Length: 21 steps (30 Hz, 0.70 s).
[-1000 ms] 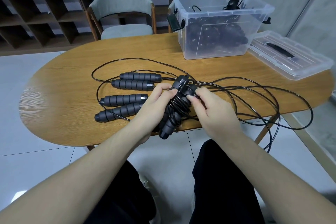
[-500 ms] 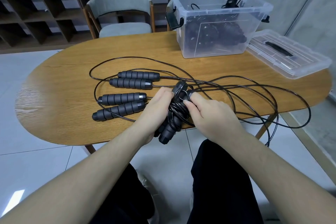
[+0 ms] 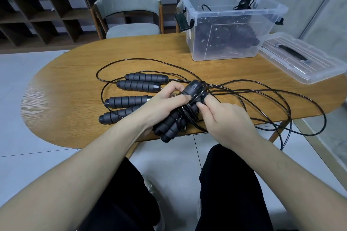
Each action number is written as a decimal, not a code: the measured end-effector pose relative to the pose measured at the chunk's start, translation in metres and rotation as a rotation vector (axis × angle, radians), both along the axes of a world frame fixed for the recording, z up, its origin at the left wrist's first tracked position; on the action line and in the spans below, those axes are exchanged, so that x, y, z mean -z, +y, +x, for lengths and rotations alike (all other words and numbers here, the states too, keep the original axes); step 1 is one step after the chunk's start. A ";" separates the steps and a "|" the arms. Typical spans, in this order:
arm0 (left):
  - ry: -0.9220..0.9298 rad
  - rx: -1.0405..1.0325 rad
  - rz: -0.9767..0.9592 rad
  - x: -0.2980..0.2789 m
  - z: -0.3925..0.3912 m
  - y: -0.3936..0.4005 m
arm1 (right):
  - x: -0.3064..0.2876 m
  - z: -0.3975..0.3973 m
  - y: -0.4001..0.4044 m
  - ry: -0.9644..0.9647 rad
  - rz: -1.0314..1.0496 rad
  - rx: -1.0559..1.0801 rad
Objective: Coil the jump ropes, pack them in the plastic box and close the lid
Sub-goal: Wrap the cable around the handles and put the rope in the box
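Oval wooden desk [image 3: 75, 73] carries our work: our left hand [image 3: 161, 103] and right hand [image 3: 225, 118] both grasp the black coiled jump rope bundle [image 3: 180, 116] at its near edge. Beyond it stand the clear plastic box [image 3: 232, 26] and its lid [image 3: 304, 58].

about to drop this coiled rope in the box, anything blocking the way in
Nothing visible blocks it. The clear plastic box stands open at the table's far right, its clear lid lying beside it. The black coiled jump rope is in both hands; loose black cords lie between.
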<state>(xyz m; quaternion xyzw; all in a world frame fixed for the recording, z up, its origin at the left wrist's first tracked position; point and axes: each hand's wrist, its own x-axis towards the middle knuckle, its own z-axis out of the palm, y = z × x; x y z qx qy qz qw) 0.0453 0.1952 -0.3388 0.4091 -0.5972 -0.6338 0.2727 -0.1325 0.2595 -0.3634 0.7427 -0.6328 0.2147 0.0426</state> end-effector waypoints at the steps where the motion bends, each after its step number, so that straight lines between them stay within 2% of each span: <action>1: -0.003 -0.001 -0.004 -0.001 0.000 0.000 | -0.002 -0.001 0.001 -0.003 -0.015 -0.021; 8: -0.053 0.043 -0.003 -0.003 -0.002 0.003 | -0.002 -0.003 0.000 -0.006 -0.006 -0.005; 11: 0.000 -0.011 0.007 -0.003 -0.003 0.004 | -0.010 -0.002 -0.004 -0.007 0.040 -0.021; 13: 0.004 -0.019 0.024 -0.005 -0.005 0.004 | -0.011 -0.002 -0.006 -0.163 0.092 -0.055; 15: -0.004 -0.040 0.006 -0.005 -0.006 0.000 | -0.008 0.001 -0.007 -0.452 0.165 -0.085; 17: -0.014 -0.062 -0.022 -0.006 -0.009 -0.001 | -0.003 0.006 -0.007 -0.682 0.139 -0.123; 19: -0.041 -0.064 -0.042 -0.004 -0.012 -0.002 | 0.003 0.008 -0.010 -0.777 0.074 -0.081; 21: -0.085 -0.059 -0.083 -0.002 -0.014 -0.004 | 0.003 0.009 -0.012 -0.739 0.006 -0.021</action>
